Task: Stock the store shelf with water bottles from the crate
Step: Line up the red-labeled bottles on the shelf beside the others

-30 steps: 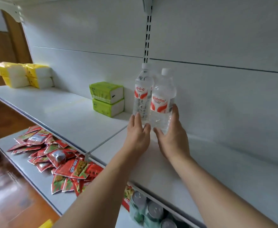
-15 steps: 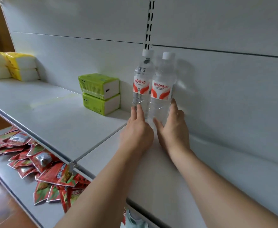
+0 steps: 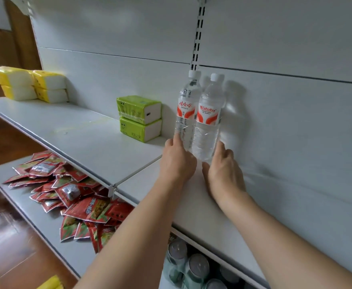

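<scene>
"Wahaha" in red on the right water bottle's label [image 3: 208,115]; red Chinese characters on the left bottle's label [image 3: 184,110].

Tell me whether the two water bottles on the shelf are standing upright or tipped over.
Upright. Both water bottles stand on the shelf against the back panel, white caps on top, labels level. The left hand and right hand touch their bases.
</scene>
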The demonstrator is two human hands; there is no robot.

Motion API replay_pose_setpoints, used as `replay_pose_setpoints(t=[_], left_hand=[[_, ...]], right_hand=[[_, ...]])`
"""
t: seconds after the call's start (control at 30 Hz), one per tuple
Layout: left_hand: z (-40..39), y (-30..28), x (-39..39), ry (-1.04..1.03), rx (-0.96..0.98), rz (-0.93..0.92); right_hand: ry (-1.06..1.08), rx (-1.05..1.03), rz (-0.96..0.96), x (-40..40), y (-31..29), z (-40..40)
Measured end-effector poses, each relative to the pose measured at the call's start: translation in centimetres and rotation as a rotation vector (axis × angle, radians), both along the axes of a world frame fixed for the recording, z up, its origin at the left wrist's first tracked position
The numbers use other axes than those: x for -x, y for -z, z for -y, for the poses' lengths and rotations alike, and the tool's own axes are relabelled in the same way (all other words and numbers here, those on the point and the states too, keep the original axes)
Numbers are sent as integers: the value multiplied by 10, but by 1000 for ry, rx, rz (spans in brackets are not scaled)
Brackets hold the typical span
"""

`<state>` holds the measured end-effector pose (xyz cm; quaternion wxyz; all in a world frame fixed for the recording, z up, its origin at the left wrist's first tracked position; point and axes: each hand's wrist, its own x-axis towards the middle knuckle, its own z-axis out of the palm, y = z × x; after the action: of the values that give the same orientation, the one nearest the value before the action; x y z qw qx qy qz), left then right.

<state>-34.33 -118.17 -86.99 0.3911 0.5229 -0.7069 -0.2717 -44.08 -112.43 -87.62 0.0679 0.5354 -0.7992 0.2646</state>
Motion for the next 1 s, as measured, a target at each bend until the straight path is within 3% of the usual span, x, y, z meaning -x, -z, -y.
replay_pose_setpoints(t=[0.13, 0.2, 0.3, 0.43, 0.57, 0.67, 0.8, 0.9, 1.0], left_hand=[[-36, -4, -21, 31, -36, 23], [-62, -1, -43, 25, 6, -108], [-112, 5, -87, 12, 99, -379], [-180, 25, -151, -68, 154, -437], [-245, 68, -230, -106, 64, -377], [-292, 102, -293, -258, -31, -337], [-355, 151, -364, -461, -180, -112], [-401, 198, -397, -277, -423, 190], [-434, 239, -418, -86, -605, 438]], right_hand=[[-68, -127, -131, -18, -8, -45], [-140, -96, -236, -33, -9, -69], [-379, 139, -302, -63, -3, -105], [-678, 298, -229, -120, 20, -158], [-871, 173, -51, -185, 63, -209], [-1057, 67, 17, -230, 94, -241], [-1239, 14, 71, -284, 121, -272], [-1409, -43, 57, -319, 146, -289], [-1488, -399, -77, -347, 169, -309]])
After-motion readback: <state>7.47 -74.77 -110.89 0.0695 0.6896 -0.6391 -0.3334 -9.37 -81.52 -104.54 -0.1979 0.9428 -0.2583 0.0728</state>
